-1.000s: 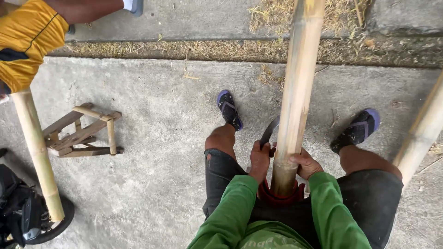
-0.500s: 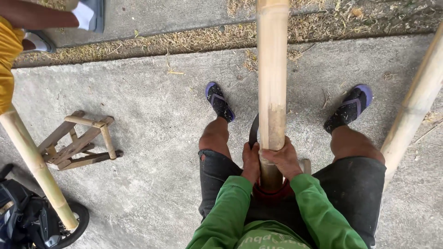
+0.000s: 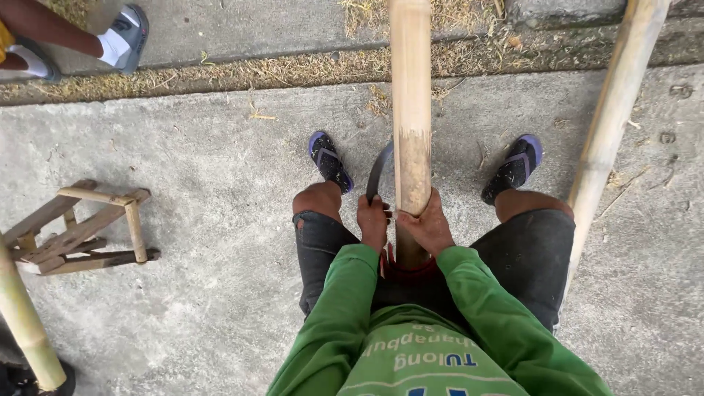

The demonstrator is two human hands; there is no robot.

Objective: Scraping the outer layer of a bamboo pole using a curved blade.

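I see my right hand [image 3: 427, 224] gripping the bamboo pole [image 3: 411, 110], my left hand [image 3: 374, 220] clutching a curved blade [image 3: 377, 170] beside it.

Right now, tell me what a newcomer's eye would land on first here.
First the thick bamboo pole running up the middle of the view, gripped low down by the right hand. Beside it the left hand holds a dark curved blade against the pole. At far left a small wooden stool lies tipped on the concrete.

Both hands, left hand [image 3: 374, 220] and right hand [image 3: 427, 224], around an upright bamboo pole [image 3: 411, 110], curved blade [image 3: 377, 170] alongside.
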